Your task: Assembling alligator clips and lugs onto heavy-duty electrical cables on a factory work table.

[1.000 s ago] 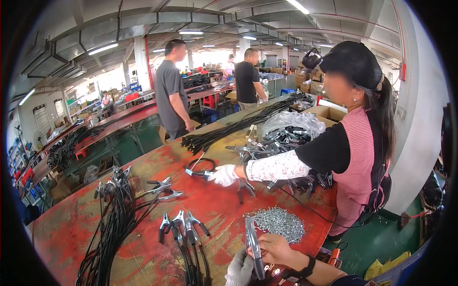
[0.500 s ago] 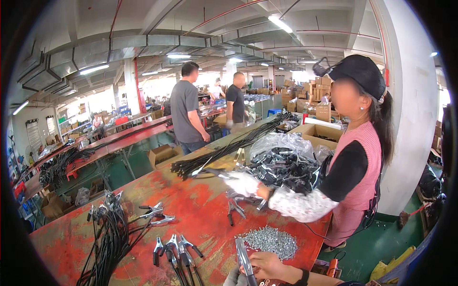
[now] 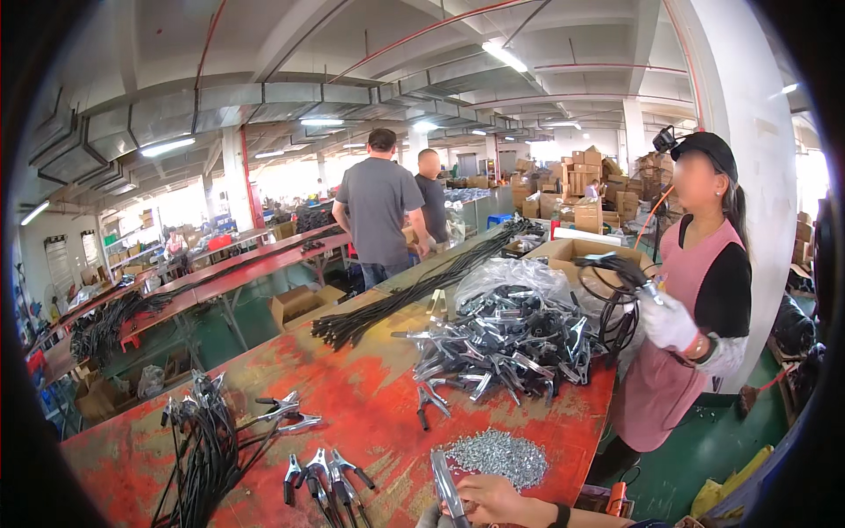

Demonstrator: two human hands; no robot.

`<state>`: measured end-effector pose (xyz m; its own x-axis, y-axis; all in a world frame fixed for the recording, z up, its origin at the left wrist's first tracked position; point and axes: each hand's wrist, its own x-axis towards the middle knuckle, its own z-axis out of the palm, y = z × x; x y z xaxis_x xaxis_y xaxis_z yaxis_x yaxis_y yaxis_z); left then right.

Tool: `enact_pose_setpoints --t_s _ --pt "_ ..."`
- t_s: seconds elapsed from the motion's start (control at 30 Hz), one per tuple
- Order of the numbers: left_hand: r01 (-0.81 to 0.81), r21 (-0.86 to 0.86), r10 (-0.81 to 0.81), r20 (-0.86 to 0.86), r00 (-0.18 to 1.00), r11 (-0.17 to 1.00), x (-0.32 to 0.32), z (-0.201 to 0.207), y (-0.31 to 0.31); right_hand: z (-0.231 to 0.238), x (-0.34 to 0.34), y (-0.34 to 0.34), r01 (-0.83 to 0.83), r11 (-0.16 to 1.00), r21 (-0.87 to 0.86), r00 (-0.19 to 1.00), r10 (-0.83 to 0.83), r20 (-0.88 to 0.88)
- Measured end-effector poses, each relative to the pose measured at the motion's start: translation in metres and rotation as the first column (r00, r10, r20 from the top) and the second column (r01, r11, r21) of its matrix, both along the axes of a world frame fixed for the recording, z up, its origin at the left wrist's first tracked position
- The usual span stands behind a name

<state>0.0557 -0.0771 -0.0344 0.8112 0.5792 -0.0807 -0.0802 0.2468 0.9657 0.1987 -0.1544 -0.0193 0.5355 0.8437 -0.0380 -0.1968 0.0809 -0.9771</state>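
1. The clamp [image 3: 446, 482], slim and shiny silver with a dark lower end, is at the table's near edge, between the person's two hands.
2. The gloved left hand [image 3: 428, 518] is mostly cut off below; I cannot tell how its fingers close. The bare right hand [image 3: 495, 498] has its fingers bent together against the clamp's right side; whether they pinch it is hidden.
3. Half a second ago the co-worker's gloved hand [image 3: 671, 324] reached over the table; now it holds a black cable coil [image 3: 613, 286] up beside the clamp heap [image 3: 506, 348].
4. The clamp's long axis runs steeply from upper left to lower right, silver tip pointing away from the person and slightly left.
5. Small metal parts [image 3: 500, 458] lie piled just beyond the right hand.
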Motion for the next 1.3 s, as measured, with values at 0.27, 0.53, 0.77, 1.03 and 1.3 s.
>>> enact_pose_setpoints --t_s 0.27,0.53,0.77,1.03,1.3 --pt "0.027 -0.073 -0.027 0.006 1.0 0.997 0.002 0.007 -0.006 -0.006 0.006 0.0 -0.01 0.992 0.127 0.725 -0.081 0.684" --pt "-0.036 -0.018 0.036 0.019 0.999 0.999 -0.003 0.026 -0.008 -0.008 0.002 0.01 -0.066 0.991 0.115 0.988 0.081 -0.133" --pt "0.038 -0.099 -0.033 0.053 0.998 0.994 0.003 -0.004 -0.005 -0.067 0.017 0.017 -0.03 0.995 0.1 0.997 0.023 0.074" --pt "0.102 -0.198 -0.107 -0.014 0.994 0.975 -0.004 -0.03 0.016 -0.036 0.022 0.016 -0.063 0.996 0.065 0.642 -0.009 0.767" --pt "-0.023 -0.104 0.019 -0.033 0.999 0.994 0.005 0.004 -0.005 -0.001 0.01 0.0 -0.021 0.992 0.123 0.427 -0.103 0.899"
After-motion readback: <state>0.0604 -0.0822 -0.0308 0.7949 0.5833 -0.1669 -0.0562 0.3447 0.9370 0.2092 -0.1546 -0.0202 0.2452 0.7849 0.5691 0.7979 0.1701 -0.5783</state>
